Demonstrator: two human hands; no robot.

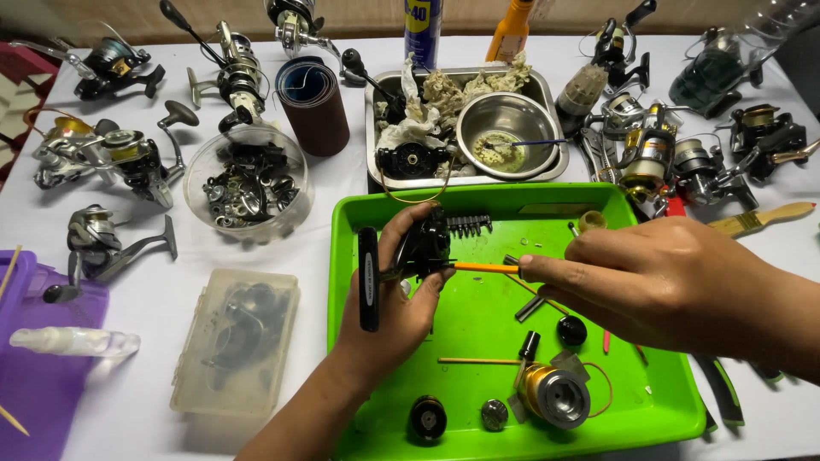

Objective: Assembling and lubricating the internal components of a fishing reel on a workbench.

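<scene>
My left hand (395, 309) grips a black fishing reel body (424, 245) with a long black handle (368, 280), held over the bright green tray (478, 444). My right hand (649, 277) pinches a thin orange-shafted tool (483, 267) whose tip touches the side of the reel body. On the tray floor lie a gold spool (555, 394), a black knob (571, 330), a round black cap (427, 418), a small grey disc (494, 414) and a thin wooden stick (478, 361).
A metal tray (377, 149) with rags and a steel bowl (512, 128) stands behind. A clear bowl of small parts (248, 183), a sandpaper roll (312, 104), a clear plastic box (237, 341), a paintbrush (763, 218) and several spinning reels surround the green tray.
</scene>
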